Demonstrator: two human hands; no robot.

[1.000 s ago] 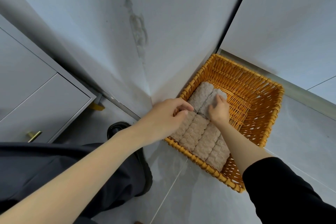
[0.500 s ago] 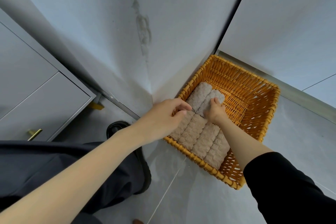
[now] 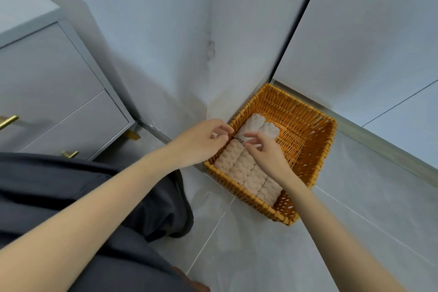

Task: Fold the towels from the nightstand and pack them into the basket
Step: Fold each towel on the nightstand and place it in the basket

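Head view, one frame.

- Wicker basket point(image 3: 305, 125): orange, rectangular, on the grey tiled floor point(image 3: 260, 258), right of centre, pushed into the wall corner point(image 3: 208, 106).
- Beige towels point(image 3: 246, 170): folded into thick ribbed bundles, lying side by side in a row along the basket's lower-left wall. An upper pair of towels point(image 3: 254, 123) lies beyond them at the far end of the same side. The basket's right half shows bare weave.
- Your left hand point(image 3: 201, 142): over the basket's left rim at centre frame. Fingers loosely curled, thumb and forefinger tips a little apart, with no cloth seen between them. Contact with the rim: cannot tell.
- Your right hand point(image 3: 267, 153): over the towels, just right of the left hand. Fingers spread and relaxed, tips pointing toward the seam between the row and the upper pair. It grips nothing. Whether the fingertips touch the cloth: cannot tell.
- Both forearms are bare and enter from the bottom edge.
- Grey nightstand point(image 3: 59, 102): left of frame, two drawer fronts with brass handles point(image 3: 70, 154). No towels show on the part in view.
- Dark trousers point(image 3: 71, 197): lower left.
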